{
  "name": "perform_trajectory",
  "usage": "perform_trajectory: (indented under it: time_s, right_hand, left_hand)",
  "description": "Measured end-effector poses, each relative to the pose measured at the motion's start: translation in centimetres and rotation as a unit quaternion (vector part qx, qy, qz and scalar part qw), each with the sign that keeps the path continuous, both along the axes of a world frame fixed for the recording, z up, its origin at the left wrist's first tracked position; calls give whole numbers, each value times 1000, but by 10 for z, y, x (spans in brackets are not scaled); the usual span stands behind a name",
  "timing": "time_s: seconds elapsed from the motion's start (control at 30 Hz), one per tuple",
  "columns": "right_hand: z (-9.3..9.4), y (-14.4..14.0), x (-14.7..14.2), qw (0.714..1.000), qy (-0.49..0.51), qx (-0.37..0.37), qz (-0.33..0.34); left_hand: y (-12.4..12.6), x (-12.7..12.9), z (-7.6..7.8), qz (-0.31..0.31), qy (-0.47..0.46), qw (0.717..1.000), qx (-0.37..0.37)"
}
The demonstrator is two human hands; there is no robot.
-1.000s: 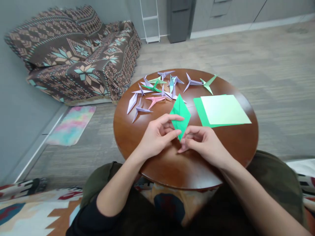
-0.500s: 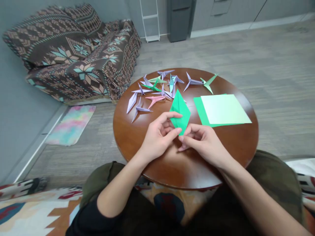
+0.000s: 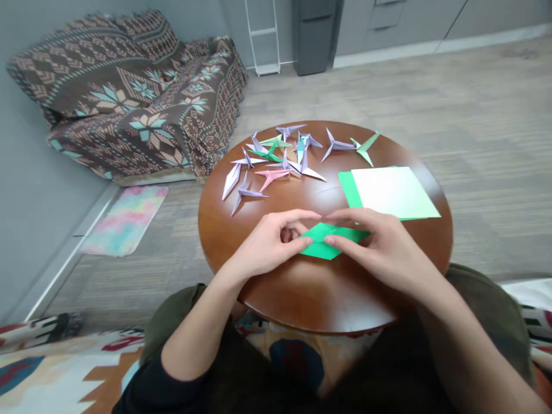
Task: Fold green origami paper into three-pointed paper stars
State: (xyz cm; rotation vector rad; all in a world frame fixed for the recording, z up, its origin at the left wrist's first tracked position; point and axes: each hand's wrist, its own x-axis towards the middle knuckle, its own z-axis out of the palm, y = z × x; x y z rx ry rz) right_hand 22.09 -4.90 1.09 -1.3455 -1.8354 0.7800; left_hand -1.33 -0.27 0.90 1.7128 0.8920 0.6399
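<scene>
Green folded paper pinched flat between both hands, long axis left–right.

The green folded paper (image 3: 328, 241) lies low over the near half of the round table (image 3: 276, 299); left hand (image 3: 269, 244) pinches its left end, right hand (image 3: 382, 247) presses fingertips on top, both equally close, fingers nearly closed.

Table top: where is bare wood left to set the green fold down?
Bare wood shows on the round table at its left edge, below the paper cranes, and along the near rim under both hands. The far left is crowded with cranes; the paper sheets fill the right. Left hand and right hand hold the green folded paper at the centre.
</scene>
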Motion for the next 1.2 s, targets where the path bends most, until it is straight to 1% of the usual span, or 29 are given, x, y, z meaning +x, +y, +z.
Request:
perform_trajectory:
  time_s: [0.07, 0.1, 0.2, 0.27, 0.37, 0.43, 0.47, 0.5, 0.57, 0.63, 0.73, 0.8, 0.9, 1.0, 1.2]
  right_hand:
    - [-4, 1, -3, 992, 71, -104, 15]
    - [-5, 2, -4, 984, 112, -141, 12]
    - [-7, 7, -8, 953, 219, -208, -5]
    - [-6, 8, -11, 943, 239, -233, 3]
    - [-5, 8, -15, 941, 241, -238, 12]
    - [-6, 7, -18, 940, 259, -219, -12]
    - [-7, 6, -20, 939, 269, -211, -26]
    - [-8, 6, -22, 938, 276, -205, -38]
    - [-9, 5, -24, 937, 282, -201, -47]
    - [-10, 4, -26, 937, 278, -208, -37]
    - [-12, 3, -27, 932, 280, -228, -5]
    - [-13, 3, -27, 927, 288, -240, 13]
    - [-15, 2, -28, 926, 289, -244, 15]
    - [-15, 1, -29, 927, 286, -242, 13]
    - [-12, 1, -28, 923, 291, -251, 18]
  left_hand:
    - [0, 0, 0, 32, -26, 999, -8]
    - [0, 0, 0, 55, -45, 997, -12]
    - [1, 3, -3, 112, -111, 987, -32]
    - [0, 6, -5, 137, -155, 977, -58]
    - [-3, 13, -6, 180, -241, 947, -114]
    - [-6, 17, -6, 197, -292, 922, -162]
    - [-8, 18, -6, 193, -302, 916, -181]
    - [-9, 20, -7, 183, -298, 917, -191]
    - [-11, 21, -9, 154, -264, 936, -174]
    - [-11, 22, -10, 137, -228, 954, -140]
    - [-12, 22, -12, 137, -206, 961, -120]
    - [-11, 22, -14, 150, -203, 960, -120]
    - [-11, 23, -17, 170, -210, 955, -124]
    - [-10, 24, -21, 167, -226, 949, -143]
    - [-9, 27, -19, 184, -262, 930, -179]
